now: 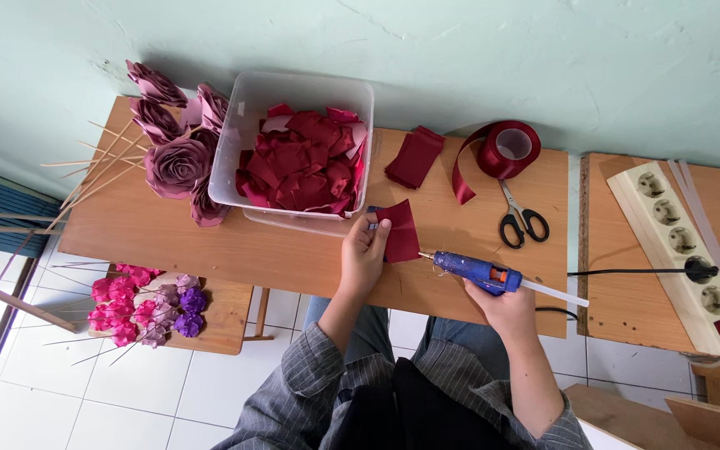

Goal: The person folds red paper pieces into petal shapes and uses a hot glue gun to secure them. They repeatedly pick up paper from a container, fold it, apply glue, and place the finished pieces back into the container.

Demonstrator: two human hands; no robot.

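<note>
Ribbon piece (402,232), dark red and roughly square, lies on a wooden table (293,250) near its front edge, pinched at its left side by the left hand (363,254), whose fingers are curled closed on it. The right hand (506,308) is wrapped shut around a blue glue gun (477,272), whose nozzle points left and sits just beside the piece's lower right edge.

Behind the hands, a clear plastic tub (293,92) holds a heap of the same dark red pieces. Left of the tub lie mauve ribbon roses (175,162) on thin wooden sticks. A small stack of cut pieces (414,156) rests right of the tub, then a ribbon roll (506,148) with a loose tail, and black-handled scissors (520,218) in front of it.

On a second table to the right sits a cream power strip (681,250) with a black plug in it. On a low stool at lower left lie small pink and purple flowers (143,304).
</note>
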